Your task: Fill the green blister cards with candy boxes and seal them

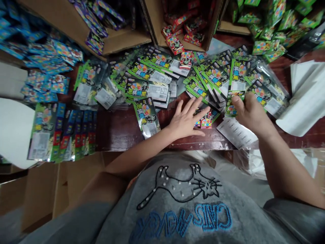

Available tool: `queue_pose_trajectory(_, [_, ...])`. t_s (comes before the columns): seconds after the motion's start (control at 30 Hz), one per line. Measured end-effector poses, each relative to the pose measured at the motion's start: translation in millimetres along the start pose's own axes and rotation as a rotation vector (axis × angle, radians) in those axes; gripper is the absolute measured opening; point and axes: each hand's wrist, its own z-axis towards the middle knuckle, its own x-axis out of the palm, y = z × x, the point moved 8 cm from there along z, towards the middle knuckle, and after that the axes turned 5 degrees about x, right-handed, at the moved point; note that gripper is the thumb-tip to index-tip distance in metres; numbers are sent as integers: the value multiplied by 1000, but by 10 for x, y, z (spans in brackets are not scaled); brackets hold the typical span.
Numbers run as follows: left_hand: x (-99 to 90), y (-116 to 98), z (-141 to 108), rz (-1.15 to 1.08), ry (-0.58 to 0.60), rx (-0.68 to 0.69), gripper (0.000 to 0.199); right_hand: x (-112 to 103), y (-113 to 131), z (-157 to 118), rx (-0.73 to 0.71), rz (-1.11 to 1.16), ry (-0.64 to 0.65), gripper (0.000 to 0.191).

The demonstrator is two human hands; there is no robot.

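My left hand [186,118] lies with its fingers spread over the table's front part. Partly under its fingers are a small red box [206,121] and a purple one beside it. My right hand [250,113] pinches a small green candy box [230,107] between thumb and fingers. A white label sheet [236,132] with rows of print lies just below that box. Printed black-and-green bags [215,74] with clear plastic lie in overlapping piles beyond both hands. One such bag [147,117] lies apart, left of my left hand.
Cardboard cartons [127,42] along the back hold purple and red boxes; green boxes [269,44] heap at the back right. Blue packets [48,81] pile at the left, above a row of filled bags [42,135]. Rolled white paper [304,98] lies at the right.
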Motion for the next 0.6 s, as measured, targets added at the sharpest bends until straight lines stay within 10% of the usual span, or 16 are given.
queue_pose_trajectory(0.13, [29,-92,99,17,91,51,77,120,24,-144,94,19,59,78])
queue_pose_trajectory(0.43, [-27,153,-424,56,79,-100,92,716,601,-274,15,-240,220,62])
queue_pose_trajectory(0.6, [-500,328,-1096,12,-1,17,124,511,839,-296,-228,-348,-47,89])
